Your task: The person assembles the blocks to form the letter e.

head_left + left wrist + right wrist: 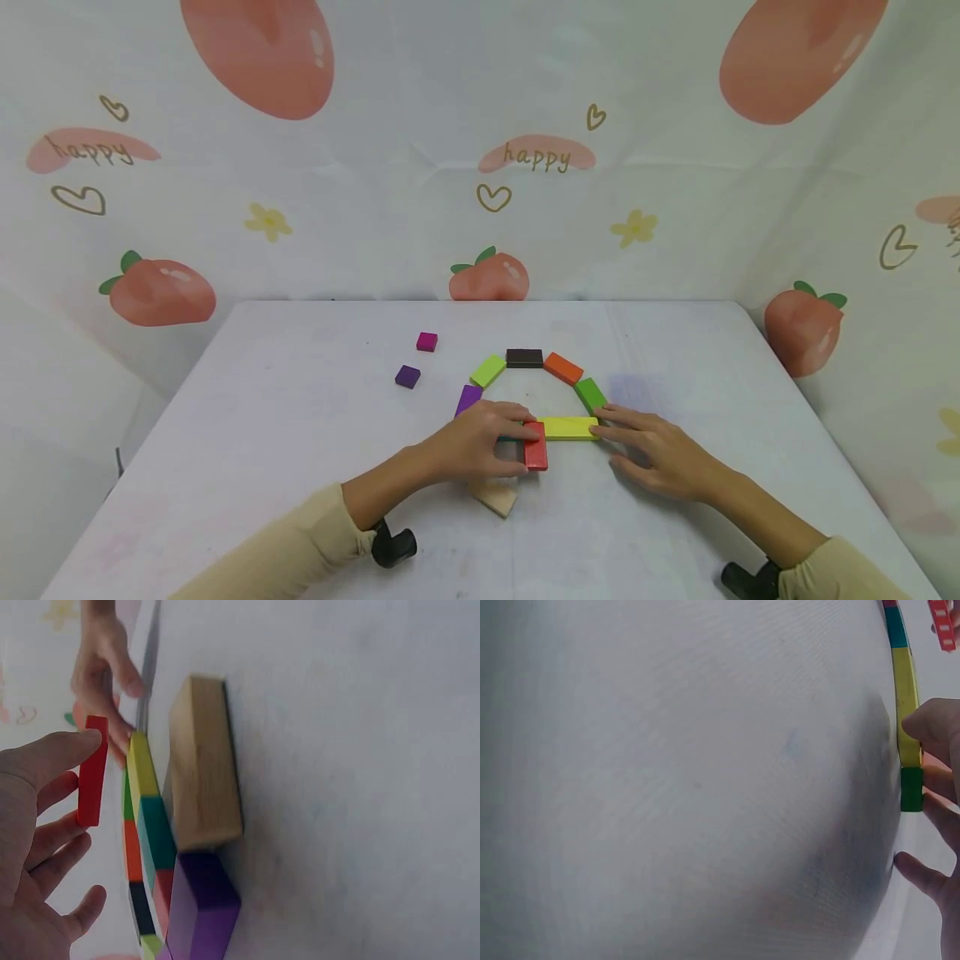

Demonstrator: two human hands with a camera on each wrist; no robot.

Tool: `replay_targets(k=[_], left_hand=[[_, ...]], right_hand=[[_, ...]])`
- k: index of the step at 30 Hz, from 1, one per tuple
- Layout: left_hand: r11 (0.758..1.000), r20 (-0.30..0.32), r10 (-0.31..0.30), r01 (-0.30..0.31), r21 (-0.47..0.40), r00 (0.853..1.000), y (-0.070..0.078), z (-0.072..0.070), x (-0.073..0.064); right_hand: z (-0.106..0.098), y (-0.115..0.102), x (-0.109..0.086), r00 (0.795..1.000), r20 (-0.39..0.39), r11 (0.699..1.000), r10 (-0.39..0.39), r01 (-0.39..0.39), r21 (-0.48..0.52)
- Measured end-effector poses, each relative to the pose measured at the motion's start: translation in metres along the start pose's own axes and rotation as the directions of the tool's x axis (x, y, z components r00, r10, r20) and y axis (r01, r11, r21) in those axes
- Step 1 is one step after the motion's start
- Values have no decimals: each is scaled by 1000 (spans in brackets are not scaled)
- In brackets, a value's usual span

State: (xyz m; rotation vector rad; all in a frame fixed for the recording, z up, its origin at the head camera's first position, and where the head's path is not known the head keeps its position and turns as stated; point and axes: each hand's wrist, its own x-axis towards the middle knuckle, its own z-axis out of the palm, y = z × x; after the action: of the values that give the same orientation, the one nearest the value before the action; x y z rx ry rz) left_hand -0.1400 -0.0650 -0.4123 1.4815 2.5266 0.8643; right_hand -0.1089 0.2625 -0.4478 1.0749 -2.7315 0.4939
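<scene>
My left hand (472, 442) pinches a red block (536, 447) between thumb and fingers. The left wrist view shows this red block (92, 772) held up off the table. My right hand (660, 454) has fairly straight fingers touching the right end of the yellow block (570, 428), beside the green block (591, 396). Left of the yellow block, a teal block (155, 832) and a pinkish-red block (163, 896) continue the row. A plain wooden block (495, 498) lies in front of my left hand, with a purple block (204, 907) next to it.
An arch runs from a purple block (468, 399) through lime (489, 371), black (524, 358) and orange (563, 367) blocks to the green one. A magenta block (427, 342) and a dark purple block (407, 377) lie apart at the back left on the white table (285, 400).
</scene>
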Motion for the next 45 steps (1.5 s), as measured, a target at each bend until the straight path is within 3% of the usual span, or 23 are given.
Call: replay_targets(k=[13,27,31,38,45], left_hand=[[998,153,63,-63,-4,986,19,19,-3],[998,264,-9,-7,59,965,22,25,-4],[997,279,-25,4,75,960,22,26,-3],[991,260,-30,-6,137,965,23,27,-4],[994,235,-26,0,112,972,25,26,-4]], right_hand=[[0,-1,0,1000,4,1000,8,-8,7],[-1,-1,0,1000,-3,1000,15,-15,22],[-1,-1,0,1000,-8,1000,7,-6,22],[-1,-1,0,1000,-16,1000,-11,11,17],[0,-1,0,1000,-13,1000,-2,2,19]])
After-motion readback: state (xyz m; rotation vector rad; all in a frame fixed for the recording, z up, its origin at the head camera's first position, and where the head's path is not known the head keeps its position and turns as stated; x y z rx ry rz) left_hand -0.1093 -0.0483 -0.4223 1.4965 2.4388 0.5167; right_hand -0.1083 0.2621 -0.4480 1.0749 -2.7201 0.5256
